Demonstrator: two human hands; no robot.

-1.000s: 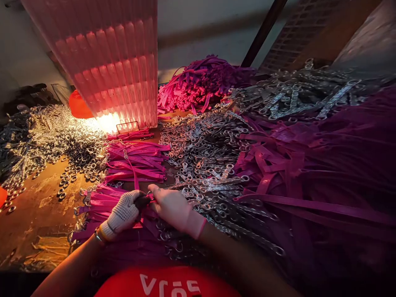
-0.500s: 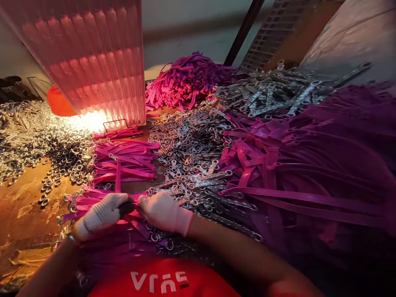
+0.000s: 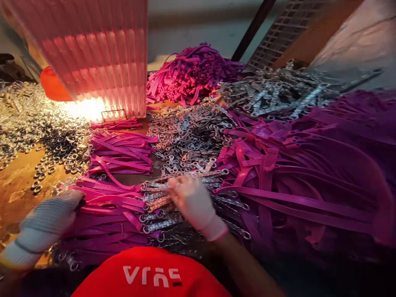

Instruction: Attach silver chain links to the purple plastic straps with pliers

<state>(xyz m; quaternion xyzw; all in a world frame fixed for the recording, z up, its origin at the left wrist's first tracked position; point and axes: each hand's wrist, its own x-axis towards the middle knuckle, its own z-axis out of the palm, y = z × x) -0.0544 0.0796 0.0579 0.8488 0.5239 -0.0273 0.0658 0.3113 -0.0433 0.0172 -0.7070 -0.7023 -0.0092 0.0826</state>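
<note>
My left hand (image 3: pixel 49 222), in a grey-white knit glove, is at the left ends of magenta straps (image 3: pixel 114 200) laid side by side. Its fingers are bent together, and whatever they hold is hidden. My right hand (image 3: pixel 193 204), in a pale glove, is over silvery braided strips (image 3: pixel 161 226) with rings at their ends. Blur smears its bent fingers, so I cannot tell whether they grip a strip. These strips lie against the right ends of the straps. A second bundle of magenta straps (image 3: pixel 123 152) rests just beyond.
A glowing lamp (image 3: pixel 89 109) stands behind a ribbed translucent panel (image 3: pixel 102 62) at the back left. Loose metal rings (image 3: pixel 58 144) spread below it. Magenta straps heap at the back (image 3: pixel 198 74) and the right (image 3: pixel 293 165). More metal strips (image 3: pixel 192 132) pile between them.
My hands were together, pinching a magenta strap; now they are apart. The left moved left to the strap ends, the right moved right over the metal strips. The upright strap now lies down.
</note>
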